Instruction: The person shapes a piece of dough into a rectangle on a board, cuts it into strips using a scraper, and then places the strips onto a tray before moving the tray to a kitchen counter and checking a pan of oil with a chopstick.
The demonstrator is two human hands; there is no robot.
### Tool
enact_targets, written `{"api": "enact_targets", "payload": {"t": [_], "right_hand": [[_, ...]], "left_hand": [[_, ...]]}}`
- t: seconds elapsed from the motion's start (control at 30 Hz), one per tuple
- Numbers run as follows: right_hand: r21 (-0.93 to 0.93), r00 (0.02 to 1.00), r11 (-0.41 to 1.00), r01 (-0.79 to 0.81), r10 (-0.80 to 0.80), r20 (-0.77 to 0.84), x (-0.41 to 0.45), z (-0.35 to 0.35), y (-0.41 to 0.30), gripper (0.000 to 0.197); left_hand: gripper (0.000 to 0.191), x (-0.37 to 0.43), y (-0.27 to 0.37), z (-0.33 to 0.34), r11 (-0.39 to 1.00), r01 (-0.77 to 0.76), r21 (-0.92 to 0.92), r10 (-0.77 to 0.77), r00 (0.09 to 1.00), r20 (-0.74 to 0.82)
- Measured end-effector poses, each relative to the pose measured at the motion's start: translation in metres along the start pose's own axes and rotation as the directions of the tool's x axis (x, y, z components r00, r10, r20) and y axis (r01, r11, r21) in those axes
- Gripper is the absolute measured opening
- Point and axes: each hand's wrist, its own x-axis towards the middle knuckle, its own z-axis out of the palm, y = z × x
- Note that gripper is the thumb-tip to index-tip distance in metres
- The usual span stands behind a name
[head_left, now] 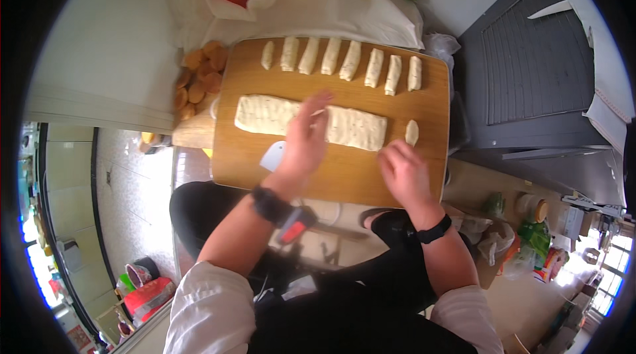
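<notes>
A long flat slab of dough (pixel 357 128) lies across the wooden board (pixel 343 180), its surface marked with small dark specks. My left hand (pixel 308 138) is over the slab's middle, fingers extended and holding nothing visible; whether it presses on the dough cannot be told. By the slab's lower right corner, my right hand (pixel 405 170) has curled fingers, and their tips hide whether anything is pinched. Just beyond it sits a small oval dough piece (pixel 412 132). A white dough scraper (pixel 273 156) lies flat beside my left hand, partly covered by it.
Several dough strips (pixel 331 56) stand in a row along the board's far edge. Round orange-brown pieces (pixel 198 81) are heaped at the left. A white cloth or sheet (pixel 338 11) hangs behind the board. On the right is a dark grey cabinet (pixel 536 56) with a wire rack.
</notes>
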Motion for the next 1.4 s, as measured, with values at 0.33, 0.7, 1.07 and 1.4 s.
{"api": "enact_targets", "payload": {"t": [0.33, 0.7, 1.07, 1.4], "right_hand": [[-0.194, 0.951, 0.98, -0.034, 0.091, 0.295, 0.007, 0.127, -0.115, 0.057], [-0.436, 0.913, 0.89, -0.136, 0.283, 0.294, 0.028, 0.152, -0.123, 0.057], [0.063, 0.794, 0.802, -0.594, 0.597, -0.116, -0.004, 0.054, -0.083, 0.051], [-0.113, 0.827, 0.819, -0.562, 0.562, -0.035, 0.029, 0.041, -0.042, 0.064]], "left_hand": [[0.025, -0.014, -0.034, -0.19, 0.883, 0.458, 0.098, -0.421, 0.868, -0.265], [0.034, 0.025, -0.112, -0.207, 0.964, 0.2, 0.173, -0.19, 0.979, -0.075], [0.032, 0.029, -0.067, -0.188, 0.934, 0.053, 0.352, -0.051, 0.999, -0.015], [0.034, 0.03, -0.053, -0.17, 0.838, -0.021, 0.545, -0.028, 0.996, 0.082]]}}
